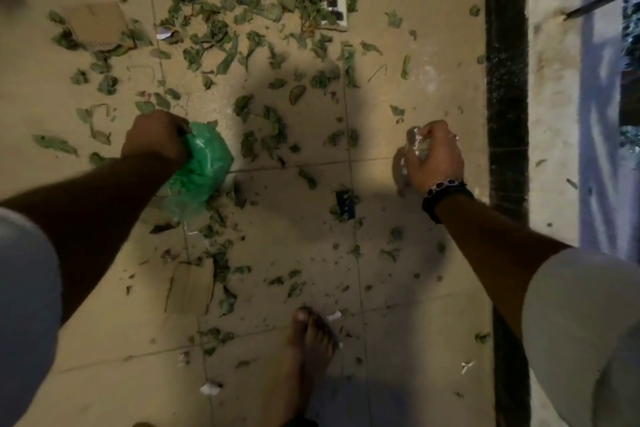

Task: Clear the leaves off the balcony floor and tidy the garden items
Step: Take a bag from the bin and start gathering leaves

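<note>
Green leaves (263, 0) lie scattered over the beige tiled balcony floor (398, 253), thickest at the top centre. My left hand (157, 137) is shut on a green plastic bag (201, 166) that hangs below the fist. My right hand (434, 158), with a dark beaded bracelet at the wrist, is shut on a crumpled piece of clear plastic (414, 146). Both hands hover above the floor, the left one over the leaves, the right one over a barer patch near the dark strip.
A cardboard piece (95, 22) lies at upper left, another flat cardboard (190, 284) lower centre. A white box (337, 10) sits among the leaves. A small dark wrapper (346, 204) lies mid-floor. My bare foot (301, 357) stands below. A black border strip (507, 97) and ledge run along the right.
</note>
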`<state>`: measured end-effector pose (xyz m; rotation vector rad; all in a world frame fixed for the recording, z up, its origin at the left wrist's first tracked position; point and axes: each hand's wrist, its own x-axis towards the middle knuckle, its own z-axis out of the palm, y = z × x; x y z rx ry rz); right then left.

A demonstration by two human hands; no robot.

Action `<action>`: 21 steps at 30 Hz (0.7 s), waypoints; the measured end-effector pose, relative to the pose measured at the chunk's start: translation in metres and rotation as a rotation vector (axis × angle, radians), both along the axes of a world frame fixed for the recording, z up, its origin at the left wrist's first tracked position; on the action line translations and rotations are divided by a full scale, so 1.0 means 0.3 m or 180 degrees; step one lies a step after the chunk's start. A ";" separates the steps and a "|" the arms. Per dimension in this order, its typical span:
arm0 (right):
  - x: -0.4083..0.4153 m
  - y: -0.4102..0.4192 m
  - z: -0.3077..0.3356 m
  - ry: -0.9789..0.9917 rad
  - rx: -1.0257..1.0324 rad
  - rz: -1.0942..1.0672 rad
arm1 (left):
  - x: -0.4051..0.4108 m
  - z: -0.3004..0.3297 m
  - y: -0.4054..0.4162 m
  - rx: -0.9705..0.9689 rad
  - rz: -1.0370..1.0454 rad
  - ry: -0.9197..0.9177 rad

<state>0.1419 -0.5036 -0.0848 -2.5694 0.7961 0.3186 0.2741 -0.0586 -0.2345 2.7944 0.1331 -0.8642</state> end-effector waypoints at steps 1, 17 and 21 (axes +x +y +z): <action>-0.029 0.058 0.004 -0.0005 0.0165 -0.0081 | -0.050 0.251 -0.127 0.0039 0.0046 -0.0105; -0.172 0.991 0.306 0.0113 0.2199 -0.0172 | -0.661 0.812 0.060 -0.2272 0.2203 0.0075; -0.265 1.175 0.466 0.0369 0.2486 0.0226 | -0.779 0.958 0.096 -0.2906 0.3389 0.0374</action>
